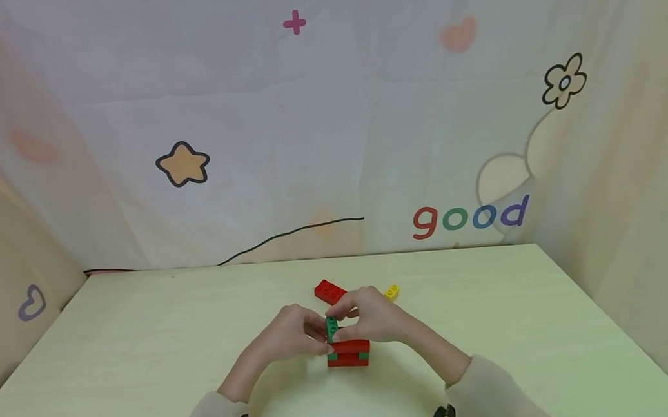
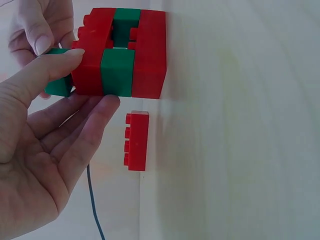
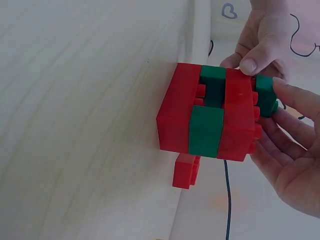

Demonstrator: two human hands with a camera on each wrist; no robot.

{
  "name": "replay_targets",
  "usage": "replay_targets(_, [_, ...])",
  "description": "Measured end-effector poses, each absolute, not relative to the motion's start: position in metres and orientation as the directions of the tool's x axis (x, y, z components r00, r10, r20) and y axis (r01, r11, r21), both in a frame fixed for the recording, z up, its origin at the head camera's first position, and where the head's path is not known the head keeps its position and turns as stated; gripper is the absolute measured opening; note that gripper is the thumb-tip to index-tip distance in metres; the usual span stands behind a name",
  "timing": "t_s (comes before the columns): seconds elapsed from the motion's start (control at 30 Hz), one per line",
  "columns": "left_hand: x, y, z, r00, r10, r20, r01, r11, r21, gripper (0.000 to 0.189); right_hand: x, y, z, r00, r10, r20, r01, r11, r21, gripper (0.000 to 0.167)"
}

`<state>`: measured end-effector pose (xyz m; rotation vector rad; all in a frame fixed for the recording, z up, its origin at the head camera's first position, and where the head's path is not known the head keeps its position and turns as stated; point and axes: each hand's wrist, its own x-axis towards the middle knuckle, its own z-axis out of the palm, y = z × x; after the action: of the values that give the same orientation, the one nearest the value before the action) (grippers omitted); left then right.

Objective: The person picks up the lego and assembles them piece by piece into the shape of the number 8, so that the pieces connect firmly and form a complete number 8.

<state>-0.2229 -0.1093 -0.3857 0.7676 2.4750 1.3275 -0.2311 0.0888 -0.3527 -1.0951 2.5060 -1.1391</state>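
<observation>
A small stack stands on the table. It has a lower red brick (image 2: 150, 55), two green blocks (image 2: 117, 72) with a gap between them, and an upper red brick (image 1: 352, 346). On one end of its studs sits another green brick (image 1: 332, 326). My right hand (image 1: 373, 315) pinches this top green brick between thumb and fingers. From the other side my left hand (image 1: 293, 333) grips the stack's end, its thumb against the upper red brick and its fingers behind. In the right wrist view, the left thumb (image 3: 255, 60) lies at the upper red brick's edge.
Behind the hands lies a loose red brick (image 1: 328, 291), partly covered by the right hand. A small yellow brick (image 1: 392, 291) lies to its right, past the right hand. A printed cloth backdrop (image 1: 329, 138) rises at the table's far edge.
</observation>
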Motion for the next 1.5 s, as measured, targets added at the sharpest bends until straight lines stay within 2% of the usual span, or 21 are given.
replay_targets(0.47, [-0.223, -0.11, -0.385, -0.843, 0.536, 0.049, 0.339, 0.457, 0.822, 0.024, -0.23, 0.084, -0.343, -0.727, -0.68, 0.094, -0.568, 0.518, -0.64, 0.025])
replay_targets(1.5, [-0.225, -0.109, -0.382, -0.822, 0.57, 0.024, 0.343, 0.46, 0.819, 0.02, -0.232, 0.085, -0.35, -0.741, -0.67, 0.044, -0.514, 0.524, -0.679, 0.025])
